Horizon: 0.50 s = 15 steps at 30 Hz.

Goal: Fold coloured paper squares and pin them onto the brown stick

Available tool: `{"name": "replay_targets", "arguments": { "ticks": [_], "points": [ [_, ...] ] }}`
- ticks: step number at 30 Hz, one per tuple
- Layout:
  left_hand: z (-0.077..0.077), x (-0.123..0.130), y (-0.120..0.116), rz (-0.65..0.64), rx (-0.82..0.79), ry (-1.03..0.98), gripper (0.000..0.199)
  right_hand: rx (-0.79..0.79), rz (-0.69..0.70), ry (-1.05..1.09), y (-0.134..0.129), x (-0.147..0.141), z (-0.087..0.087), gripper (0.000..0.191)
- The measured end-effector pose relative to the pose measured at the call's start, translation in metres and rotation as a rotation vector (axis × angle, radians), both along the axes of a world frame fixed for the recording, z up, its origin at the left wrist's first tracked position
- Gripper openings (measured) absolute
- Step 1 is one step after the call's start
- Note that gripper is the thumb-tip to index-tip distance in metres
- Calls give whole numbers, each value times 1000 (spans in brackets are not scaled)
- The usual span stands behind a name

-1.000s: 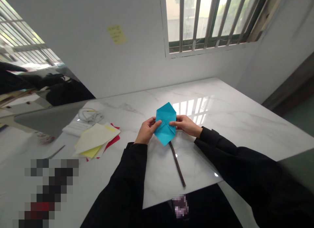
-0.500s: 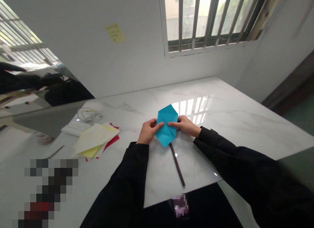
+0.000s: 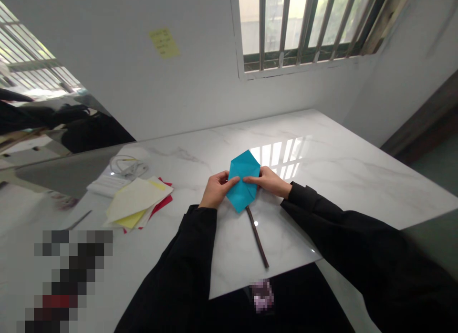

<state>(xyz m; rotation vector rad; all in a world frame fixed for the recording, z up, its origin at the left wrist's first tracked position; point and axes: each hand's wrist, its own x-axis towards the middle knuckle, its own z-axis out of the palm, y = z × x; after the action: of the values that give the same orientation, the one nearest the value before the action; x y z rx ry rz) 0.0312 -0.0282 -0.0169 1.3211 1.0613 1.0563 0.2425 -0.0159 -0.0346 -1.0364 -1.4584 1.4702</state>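
Both my hands hold a folded sheet of turquoise origami paper (image 3: 243, 180) above the white marble table, its shape a rough hexagon with creases. My left hand (image 3: 216, 191) grips its left side, and my right hand (image 3: 266, 182) pinches its right side, thumbs on top. Just below the paper's lower corner lies a thin dark stick (image 3: 256, 237), possibly a pencil, running toward the table's near edge. Black sleeves cover both my forearms.
A stack of cream, yellow and red paper sheets (image 3: 138, 204) lies left of my hands, beyond it a white pad (image 3: 107, 186) and a coiled white cable (image 3: 127, 167). A large mirror (image 3: 67, 175) stands at the table's left. A small thin tool (image 3: 79, 220) lies further left.
The paper has turned slightly clockwise between my hands, and my fingers have shifted a little along it. The whole view has drifted slightly upward.
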Motion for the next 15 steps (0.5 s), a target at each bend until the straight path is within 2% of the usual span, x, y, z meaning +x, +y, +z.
{"name": "replay_targets", "arguments": {
  "ticks": [6,11,15],
  "points": [
    [-1,1,2,2,26,-1,52,-84,-5,82,0,1,4,33],
    [8,0,2,77,3,-61,53,-231,-114,197,8,9,6,40],
    [15,0,-2,56,139,26,41,-270,-157,220,17,15,2,41]
  ]
}}
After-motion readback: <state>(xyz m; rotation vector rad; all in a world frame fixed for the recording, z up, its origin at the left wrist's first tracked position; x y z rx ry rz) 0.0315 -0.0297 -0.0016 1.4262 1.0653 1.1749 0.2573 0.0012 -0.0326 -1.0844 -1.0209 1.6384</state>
